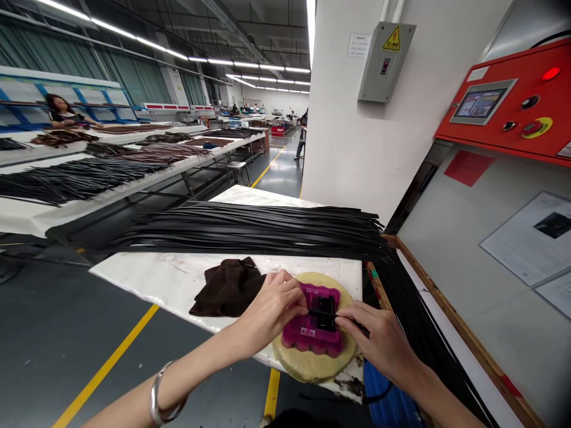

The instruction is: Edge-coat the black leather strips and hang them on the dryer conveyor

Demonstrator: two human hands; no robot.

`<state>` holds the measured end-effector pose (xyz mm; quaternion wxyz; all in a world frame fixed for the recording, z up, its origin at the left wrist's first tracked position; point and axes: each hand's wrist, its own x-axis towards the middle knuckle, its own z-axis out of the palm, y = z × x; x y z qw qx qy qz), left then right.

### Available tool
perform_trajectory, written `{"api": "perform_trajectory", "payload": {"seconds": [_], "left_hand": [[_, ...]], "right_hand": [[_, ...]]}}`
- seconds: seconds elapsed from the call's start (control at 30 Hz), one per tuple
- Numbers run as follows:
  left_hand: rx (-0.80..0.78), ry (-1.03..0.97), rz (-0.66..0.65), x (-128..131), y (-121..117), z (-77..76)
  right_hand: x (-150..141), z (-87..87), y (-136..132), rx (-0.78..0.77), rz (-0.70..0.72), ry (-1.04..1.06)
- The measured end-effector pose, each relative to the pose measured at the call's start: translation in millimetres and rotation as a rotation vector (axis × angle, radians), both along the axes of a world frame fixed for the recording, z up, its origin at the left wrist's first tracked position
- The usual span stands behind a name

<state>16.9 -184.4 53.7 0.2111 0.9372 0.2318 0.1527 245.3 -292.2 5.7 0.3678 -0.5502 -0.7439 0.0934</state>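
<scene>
Far left along the aisle, a seated co-worker (pixel 65 111) bends over a long white-covered table heaped with dark belt straps (pixel 80 175). A yellow floor line (pixel 107 362) runs beneath the near end of the white-topped bench (pixel 178 279), where a crumpled dark brown cloth (pixel 227 289) lies. Beyond it, a thick bundle of long black straps (pixel 250 229) lies across the bench's far side, its ends spilling off to the right.

A silver bangle (pixel 163 395) circles the left wrist. The left hand (pixel 272 309) comes in from the near side, its grip closed on one end of a thin black strap (pixel 323 313), while the right hand (pixel 379 336) pinches the other end between thumb and forefinger. The strap lies taut across a black square insert (pixel 326 313), set in a magenta moulded holder (pixel 312 339). The holder sits on a round tan pad (pixel 314 371) at the bench's edge, just beside the cloth.

To the right, more black straps (pixel 419 339) hang down beside the bench, below a red control panel (pixel 504 101) on the wall.
</scene>
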Motion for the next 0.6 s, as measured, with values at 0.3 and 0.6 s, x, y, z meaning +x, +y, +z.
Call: {"api": "perform_trajectory", "payload": {"seconds": [0.3,0.6], "left_hand": [[0.044,-0.008,-0.07,17.5,-5.1,0.5],[0.116,-0.024,-0.143,36.3,-5.9,2.9]], "right_hand": [[21.6,10.2,-9.4,-0.047,0.009,-0.097],[43.4,54.6,-10.0,-0.09,0.065,-0.427]]}}
